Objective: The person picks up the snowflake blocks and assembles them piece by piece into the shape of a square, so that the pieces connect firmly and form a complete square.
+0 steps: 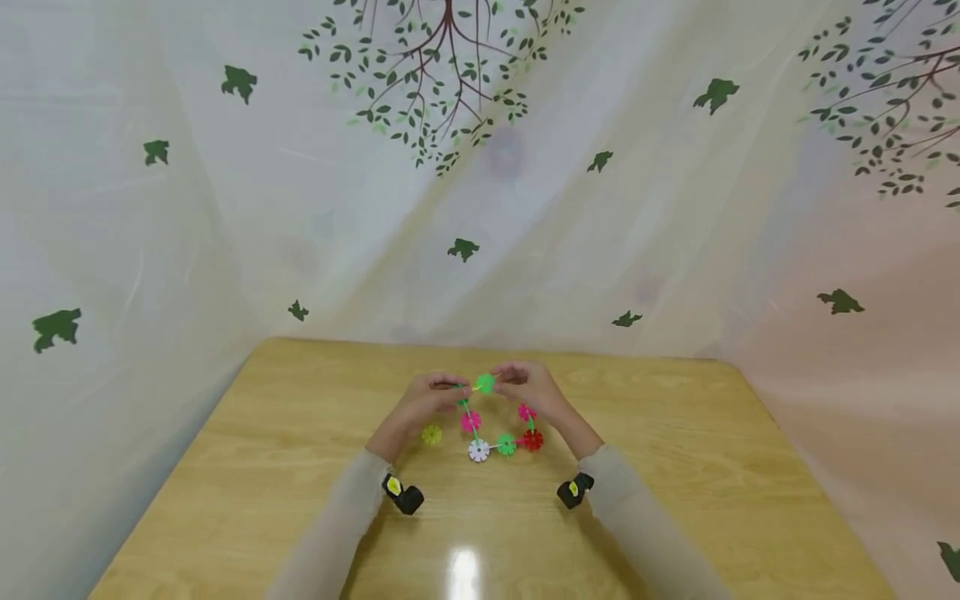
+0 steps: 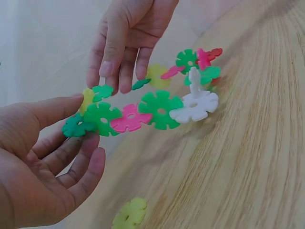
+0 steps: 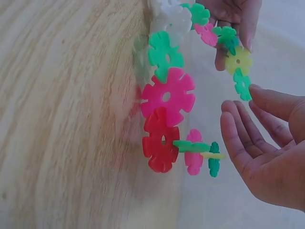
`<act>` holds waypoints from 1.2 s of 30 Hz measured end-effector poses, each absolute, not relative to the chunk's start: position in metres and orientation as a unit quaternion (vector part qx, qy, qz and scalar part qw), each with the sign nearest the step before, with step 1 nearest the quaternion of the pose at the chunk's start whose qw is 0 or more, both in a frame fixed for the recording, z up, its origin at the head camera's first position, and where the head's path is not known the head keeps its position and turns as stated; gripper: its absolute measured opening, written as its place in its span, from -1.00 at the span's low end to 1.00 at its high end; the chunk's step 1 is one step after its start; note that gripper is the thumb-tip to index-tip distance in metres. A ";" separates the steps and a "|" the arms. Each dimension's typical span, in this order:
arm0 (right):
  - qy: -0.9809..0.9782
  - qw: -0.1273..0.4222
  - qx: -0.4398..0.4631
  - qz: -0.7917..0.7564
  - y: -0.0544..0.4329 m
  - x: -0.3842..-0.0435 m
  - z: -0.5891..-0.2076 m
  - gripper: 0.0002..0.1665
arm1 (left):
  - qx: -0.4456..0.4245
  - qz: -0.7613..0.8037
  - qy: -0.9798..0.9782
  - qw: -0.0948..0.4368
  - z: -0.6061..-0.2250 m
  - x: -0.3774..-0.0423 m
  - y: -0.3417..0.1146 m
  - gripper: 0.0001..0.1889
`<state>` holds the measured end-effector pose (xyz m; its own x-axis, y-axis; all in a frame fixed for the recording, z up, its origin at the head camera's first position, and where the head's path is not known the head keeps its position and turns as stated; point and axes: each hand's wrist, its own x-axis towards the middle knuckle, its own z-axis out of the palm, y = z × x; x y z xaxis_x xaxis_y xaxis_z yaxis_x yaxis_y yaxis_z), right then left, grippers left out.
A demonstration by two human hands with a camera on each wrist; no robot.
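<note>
A chain of snowflake-shaped plastic connector discs in green, pink, white, red and yellow curves between the hands. My left hand pinches one end of it, thumb and fingers on a dark green disc and the green disc beside it. A yellow disc and a light green disc stick out past that grip toward my right hand. The right thumb tip is right at the light green disc, with its fingers relaxed and apart. White discs and a red disc sit lower along the chain.
A loose yellow disc lies on the wooden table, left of the chain. Behind the table hangs a pale curtain printed with leaves and birds. Black cameras are strapped at both wrists.
</note>
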<state>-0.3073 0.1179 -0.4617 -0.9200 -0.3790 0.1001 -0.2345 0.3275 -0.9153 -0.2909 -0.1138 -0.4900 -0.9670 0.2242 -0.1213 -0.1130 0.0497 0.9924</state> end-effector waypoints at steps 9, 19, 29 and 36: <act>0.830 0.019 -0.211 -0.516 0.116 -0.292 -0.452 -0.74 | 0.031 0.684 0.722 0.099 -0.484 -0.297 -0.121 -0.61; 0.836 0.053 -0.324 -0.439 0.086 -0.272 -0.458 -0.78 | 0.016 0.683 0.723 0.096 -0.484 -0.307 -0.131 -0.61; 0.853 0.044 -0.388 -0.346 0.060 -0.266 -0.464 -0.68 | 0.022 0.682 0.721 0.115 -0.490 -0.314 -0.139 -0.57; 0.867 0.062 -0.408 -0.280 0.049 -0.267 -0.462 -0.67 | 0.028 0.696 0.702 0.148 -0.496 -0.319 -0.144 -0.53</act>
<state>-0.2667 0.0490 -0.4622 -0.6589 -0.7424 0.1214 -0.6730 0.5097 -0.5360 -0.3189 -0.1444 -0.4958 -0.9548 0.2445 -0.1690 -0.1666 0.0305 0.9855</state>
